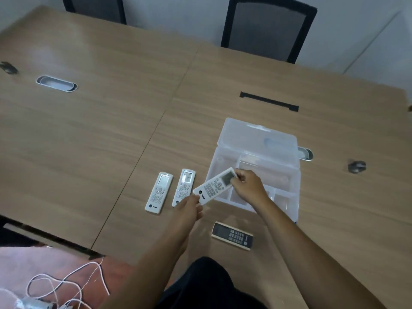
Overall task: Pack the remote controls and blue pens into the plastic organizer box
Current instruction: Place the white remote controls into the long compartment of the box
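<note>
- The clear organizer box (287,197) sits open on the table (111,130), its lid tipped back; the compartments I can see look empty, so packing seems barely begun
- One white remote (215,186) is held above the box's near-left corner, tilted, not yet inside
- Two more white remotes (159,192) (184,187) lie side by side just left of the box, and a dark remote (232,235) lies just in front of it
- No blue pens show anywhere
- The right hand (248,186) reaches over the box, fingers pinched on the remote's screen end
- The left hand (187,208), left of the box, has its fingertips closed on the lower end
</note>
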